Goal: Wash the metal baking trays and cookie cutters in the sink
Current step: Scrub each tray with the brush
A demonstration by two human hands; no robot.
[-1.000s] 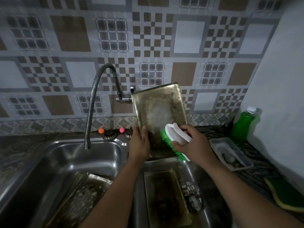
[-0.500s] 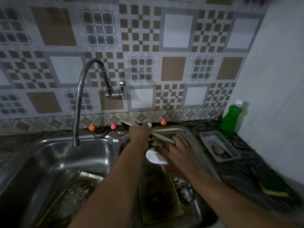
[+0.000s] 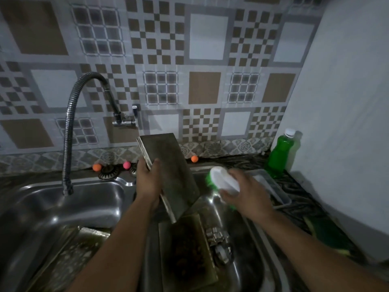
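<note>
Baking trays and cutters lie in a steel double sink [image 3: 88, 199], the biggest thing in view, spread under both forearms. Its left basin, out past the left hand's knuckles, holds a dirty tray [image 3: 69, 256] leaning against the basin wall. Its right basin, below both sets of fingers, holds a second dirty tray [image 3: 187, 256] lying flat, with a cluster of metal cookie cutters [image 3: 219, 243] just beside that tray's right edge.

Next in size is the raised tray [image 3: 170, 173], held tilted over the divider between the basins, its dark underside facing the camera and its lower corner pointing down toward the flat tray. The left hand [image 3: 148, 184] grips its left rim, thumb across the face and fingers wrapped behind.

Left of those fingers a flexible tap [image 3: 69, 131] arches from the tiled wall over the left basin.

The right hand [image 3: 245, 193] is curled round a scrub brush [image 3: 223, 181] with a white back and green bristles, well apart from the raised tray. Beyond its fingertips a clear plastic container [image 3: 271, 186] sits on the counter, and farther off a green soap bottle [image 3: 281, 152] stands by the wall.
</note>
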